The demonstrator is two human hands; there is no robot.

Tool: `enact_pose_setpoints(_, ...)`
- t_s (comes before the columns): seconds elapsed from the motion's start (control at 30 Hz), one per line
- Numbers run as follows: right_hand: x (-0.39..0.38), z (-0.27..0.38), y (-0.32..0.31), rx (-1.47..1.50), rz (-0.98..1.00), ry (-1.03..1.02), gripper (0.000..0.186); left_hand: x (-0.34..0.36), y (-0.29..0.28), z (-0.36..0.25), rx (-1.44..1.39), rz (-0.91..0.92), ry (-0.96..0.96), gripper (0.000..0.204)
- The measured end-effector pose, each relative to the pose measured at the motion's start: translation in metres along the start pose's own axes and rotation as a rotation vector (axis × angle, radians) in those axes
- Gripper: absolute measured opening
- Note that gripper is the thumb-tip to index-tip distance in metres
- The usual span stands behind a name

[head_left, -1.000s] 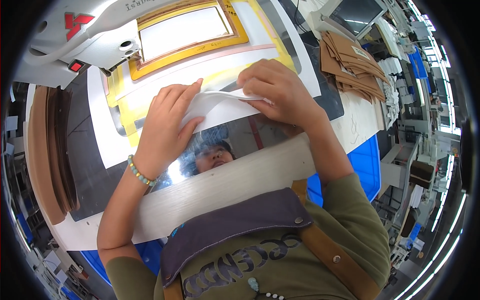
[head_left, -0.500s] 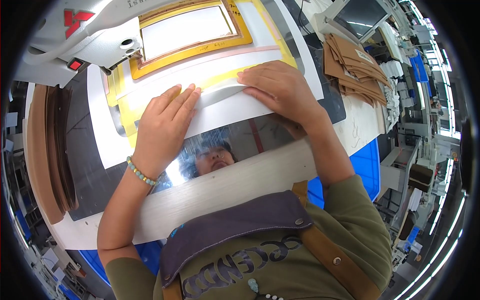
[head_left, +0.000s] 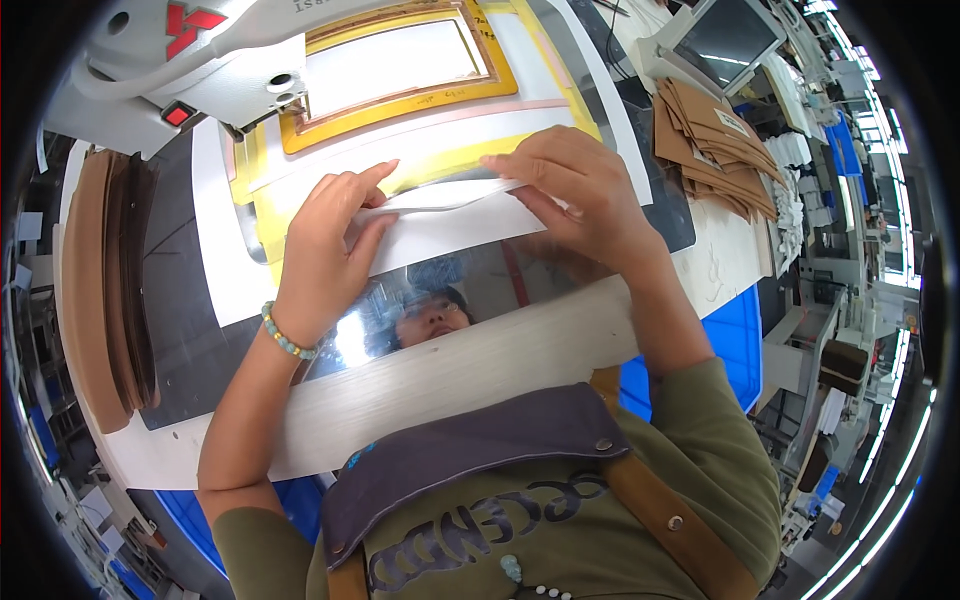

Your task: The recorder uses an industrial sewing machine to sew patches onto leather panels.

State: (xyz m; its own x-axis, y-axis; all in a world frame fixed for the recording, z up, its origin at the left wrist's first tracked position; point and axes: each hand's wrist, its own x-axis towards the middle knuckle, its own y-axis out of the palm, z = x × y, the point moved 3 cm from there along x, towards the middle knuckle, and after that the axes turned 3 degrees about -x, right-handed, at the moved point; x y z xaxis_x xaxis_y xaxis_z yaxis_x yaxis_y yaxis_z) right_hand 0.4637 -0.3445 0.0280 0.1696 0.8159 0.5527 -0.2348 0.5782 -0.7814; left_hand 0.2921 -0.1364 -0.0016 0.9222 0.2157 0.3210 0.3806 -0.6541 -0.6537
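Note:
Between my hands runs a narrow white strip (head_left: 450, 194), slightly bowed, above the near edge of a yellow-taped template (head_left: 430, 172). My left hand (head_left: 325, 230) pinches its left end between thumb and curled fingers, with the index finger pointing out over the tape. Thumb and fingers of my right hand (head_left: 585, 200) close on the right end. Whether the strip is separate or a lifted edge of the white sheet (head_left: 440, 235) beneath, I cannot tell. A yellow frame (head_left: 400, 106) with a rectangular opening lies on the template, beyond my hands.
A white machine head (head_left: 230, 75) with a red button (head_left: 178, 115) overhangs the far left. Brown panels (head_left: 95, 290) stack along the left edge; brown pieces (head_left: 710, 140) pile at right below a screen (head_left: 725, 45). Nearer me are a mirror-like plate (head_left: 500, 272) and blue bins (head_left: 735, 330).
My left hand's fingers have gone from lying stretched out to pinching the strip's left end. The right hand keeps its pinch, and more of the strip now shows. The view has shifted slightly.

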Motion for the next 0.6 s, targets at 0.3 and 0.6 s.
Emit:
enact_pose_setpoints(0.3, 0.008, -0.005, 0.013, 0.416, 0.253, 0.136, 0.038, 0.011, -0.017, -0.006, -0.174, 0.182, 0.013, 0.035)
enact_pose_setpoints(0.6, 0.018, -0.039, 0.037, 0.557, 0.412, 0.558, 0.045, 0.031, -0.036, 0.015, -0.099, 0.178, -0.015, 0.040)
